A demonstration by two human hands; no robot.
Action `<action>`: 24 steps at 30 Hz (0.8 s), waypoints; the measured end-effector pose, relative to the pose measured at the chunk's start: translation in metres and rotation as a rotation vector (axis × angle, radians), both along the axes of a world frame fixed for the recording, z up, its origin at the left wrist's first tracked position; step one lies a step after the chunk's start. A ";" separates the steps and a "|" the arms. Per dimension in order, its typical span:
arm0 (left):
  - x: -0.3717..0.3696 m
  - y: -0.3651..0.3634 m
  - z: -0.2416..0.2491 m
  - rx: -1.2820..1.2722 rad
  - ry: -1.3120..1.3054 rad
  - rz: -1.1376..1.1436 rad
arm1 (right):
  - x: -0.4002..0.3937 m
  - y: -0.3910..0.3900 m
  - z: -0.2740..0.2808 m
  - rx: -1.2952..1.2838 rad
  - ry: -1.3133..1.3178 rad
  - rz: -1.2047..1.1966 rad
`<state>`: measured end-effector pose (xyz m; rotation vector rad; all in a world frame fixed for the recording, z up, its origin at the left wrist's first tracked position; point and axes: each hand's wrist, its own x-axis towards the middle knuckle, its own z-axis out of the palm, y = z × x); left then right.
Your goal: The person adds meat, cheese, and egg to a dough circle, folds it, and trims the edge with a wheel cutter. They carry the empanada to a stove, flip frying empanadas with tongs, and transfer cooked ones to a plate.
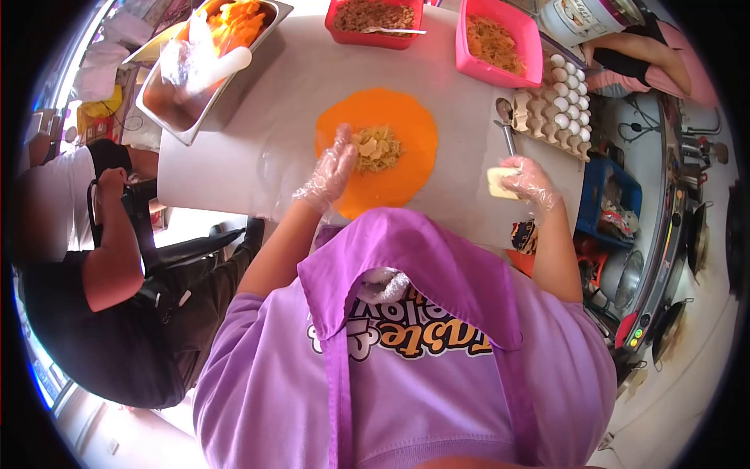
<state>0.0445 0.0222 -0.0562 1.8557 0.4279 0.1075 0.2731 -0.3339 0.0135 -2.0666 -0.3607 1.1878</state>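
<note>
A round orange wrapper [414,168] lies flat on the table in front of me, with a small heap of shredded pale filling [379,150] and some thin pale pieces on top. My left hand [330,170], in a clear plastic glove, is over the wrapper's left side, beside the filling. Its fingers are stretched out and hold nothing. Off to the right, my gloved right hand [531,183] is closed around one end of a pale yellow slab [500,182]. Just above that hand lies a metal scoop [505,125].
A steel tray [191,129] with orange sheets and a plastic bag stands at upper left. Red [375,37] and pink [500,72] tubs of filling stand at the back. An egg carton [539,117] borders the right edge. Other people are at the left [86,305] and upper right [648,59].
</note>
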 end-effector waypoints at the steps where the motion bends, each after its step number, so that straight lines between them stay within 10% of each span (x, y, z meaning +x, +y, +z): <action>1: 0.001 -0.001 0.004 0.080 0.027 -0.093 | 0.002 -0.009 0.002 -0.217 -0.030 -0.062; 12: 0.014 -0.003 0.003 0.557 -0.085 -0.403 | 0.000 -0.018 -0.007 -0.595 -0.527 0.223; 16: 0.004 0.000 0.001 0.564 -0.003 -0.348 | 0.035 -0.012 0.000 -0.218 -0.917 0.486; 24: -0.013 0.033 0.025 0.344 -0.045 -0.037 | 0.037 0.136 0.083 0.051 -0.824 0.297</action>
